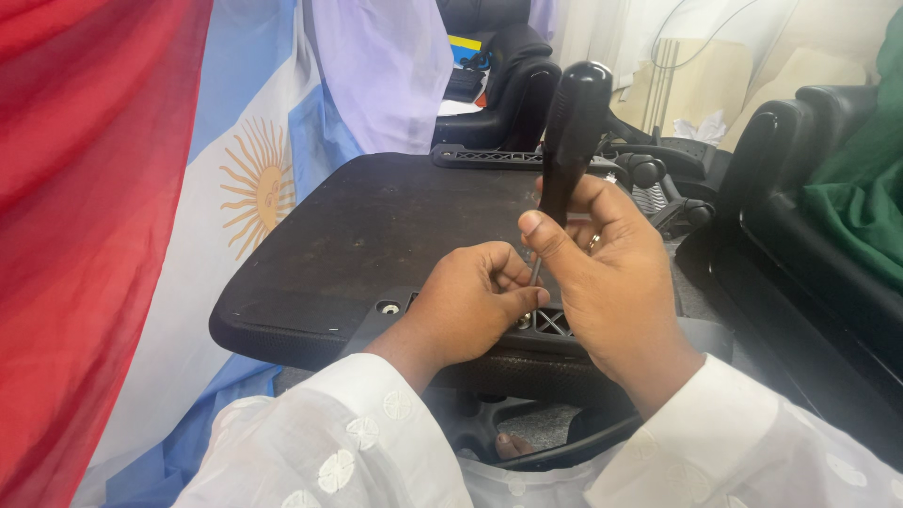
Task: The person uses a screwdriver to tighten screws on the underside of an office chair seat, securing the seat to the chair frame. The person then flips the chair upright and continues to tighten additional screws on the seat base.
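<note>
The right hand (602, 273) grips an upright black-handled screwdriver (571, 132); the left hand (470, 301), fingers curled, pinches its shaft at the upturned black chair seat (376, 226).

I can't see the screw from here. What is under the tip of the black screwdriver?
The screwdriver shaft runs down to the black bracket on the upturned seat. The left hand covers its tip, hiding any screw.
</note>
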